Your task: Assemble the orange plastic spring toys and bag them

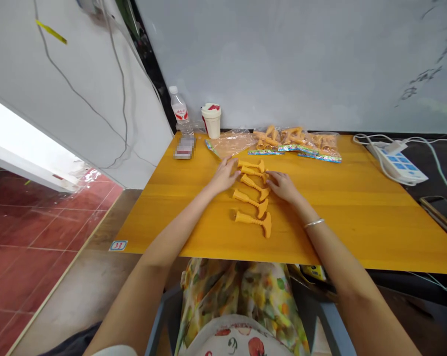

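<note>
Several orange-yellow plastic T-shaped pieces, like small toy hammers with ridged handles, lie in a row on the table, T-heads to the right. The nearest T-shaped piece (pixel 253 221) is set slightly apart from the others. At the handle ends of the far pieces is my left hand (pixel 224 176), thumb and fingers apart, by the second T-shaped piece (pixel 255 173). My right hand (pixel 283 186) rests at the T-heads on the other side, fingers stretched out and spread, touching or very close to that same piece. Neither hand visibly lifts anything.
Along the back of the wooden table (pixel 330 222) lie clear bags of similar orange pieces (pixel 295 138) and a flat clear bag (pixel 232 143). A water bottle (pixel 181 111), a lidded cup (pixel 212 121) and a small pack (pixel 184 147) stand back left. A power strip (pixel 399 163) with cables and a phone (pixel 441 212) are right.
</note>
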`<state>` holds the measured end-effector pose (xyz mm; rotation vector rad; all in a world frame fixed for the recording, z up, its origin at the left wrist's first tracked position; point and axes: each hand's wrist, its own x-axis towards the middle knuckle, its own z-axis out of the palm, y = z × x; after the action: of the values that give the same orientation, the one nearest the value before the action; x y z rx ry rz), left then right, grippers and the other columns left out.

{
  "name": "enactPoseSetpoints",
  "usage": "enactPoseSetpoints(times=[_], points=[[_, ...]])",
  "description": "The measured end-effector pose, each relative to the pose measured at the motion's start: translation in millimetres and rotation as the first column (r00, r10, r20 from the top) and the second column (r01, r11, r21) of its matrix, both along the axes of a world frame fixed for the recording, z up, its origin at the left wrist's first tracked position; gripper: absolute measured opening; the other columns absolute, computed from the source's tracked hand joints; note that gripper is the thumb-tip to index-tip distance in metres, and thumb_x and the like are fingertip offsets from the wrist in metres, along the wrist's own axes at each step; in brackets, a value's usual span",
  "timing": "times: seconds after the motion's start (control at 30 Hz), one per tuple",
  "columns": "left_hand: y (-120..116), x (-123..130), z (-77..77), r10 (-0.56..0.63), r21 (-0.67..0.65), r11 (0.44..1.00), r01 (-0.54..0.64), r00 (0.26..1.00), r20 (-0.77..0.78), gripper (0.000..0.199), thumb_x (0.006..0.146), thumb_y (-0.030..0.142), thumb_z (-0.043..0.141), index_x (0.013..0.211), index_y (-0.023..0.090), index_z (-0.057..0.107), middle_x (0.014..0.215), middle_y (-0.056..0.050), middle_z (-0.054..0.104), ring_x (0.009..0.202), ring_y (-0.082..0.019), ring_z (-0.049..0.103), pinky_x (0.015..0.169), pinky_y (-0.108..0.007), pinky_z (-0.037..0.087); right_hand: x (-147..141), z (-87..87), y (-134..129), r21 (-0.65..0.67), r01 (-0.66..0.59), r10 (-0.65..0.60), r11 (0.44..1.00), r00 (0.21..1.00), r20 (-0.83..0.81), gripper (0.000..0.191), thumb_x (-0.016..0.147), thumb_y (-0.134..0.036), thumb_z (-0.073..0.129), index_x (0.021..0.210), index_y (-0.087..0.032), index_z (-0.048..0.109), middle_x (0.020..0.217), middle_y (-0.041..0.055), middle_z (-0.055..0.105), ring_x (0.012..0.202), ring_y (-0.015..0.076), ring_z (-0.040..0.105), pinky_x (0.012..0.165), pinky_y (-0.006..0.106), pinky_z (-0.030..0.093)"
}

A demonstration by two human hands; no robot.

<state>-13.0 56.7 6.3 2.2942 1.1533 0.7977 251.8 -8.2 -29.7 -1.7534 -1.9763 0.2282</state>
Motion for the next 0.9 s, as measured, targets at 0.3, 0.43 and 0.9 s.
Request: enactPoseSetpoints(times=[0.3,0.43,0.9], points=[[82.0,33.8,-29.4,-0.11,-0.129,0.986,0.11,0.994,0.008,0.036,0.078,0.009,0.055,0.111,0.011,0.07,0.112,-0.013,0.068,0.107,-0.026,0.061,0.103,-0.042,0.047,-0.6,-19.9,4.8,0.048,-0.068,0.071,0.997,0.995,-0.076,0.038,0.097,-0.04,0.049,0.128,-0.025,0.065,0.137,0.0092,0.063,0.126,0.0258,0.055,0.106,0.049,0.042],[84.1,16.8,-35.1,-0.036,-0.085,0.996,0.04,0.998,0.048,0.038,0.083,0.01,0.051,0.118,0.012,0.064,0.125,-0.013,0.062,0.117,-0.025,0.056,0.109,-0.042,0.041,3.1,-17.6,4.5,0.038,-0.088,0.091,0.995,0.992,-0.09,0.034,0.096,-0.039,0.049,0.122,-0.027,0.068,0.133,0.008,0.066,0.124,0.0257,0.056,0.105,0.05,0.042],[49.4,18.7,-7.0,-0.211,-0.032,0.975,0.222,0.956,0.206,0.031,0.093,0.021,0.052,0.122,0.015,0.061,0.122,-0.012,0.063,0.113,-0.022,0.059,0.102,-0.035,0.045,-6.9,14.3,-7.9,0.098,0.129,-0.029,0.987,0.733,-0.679,0.058,0.088,-0.064,0.054,0.127,-0.022,0.062,0.11,0.0092,0.072,0.097,0.0218,0.067,0.094,0.043,0.053]])
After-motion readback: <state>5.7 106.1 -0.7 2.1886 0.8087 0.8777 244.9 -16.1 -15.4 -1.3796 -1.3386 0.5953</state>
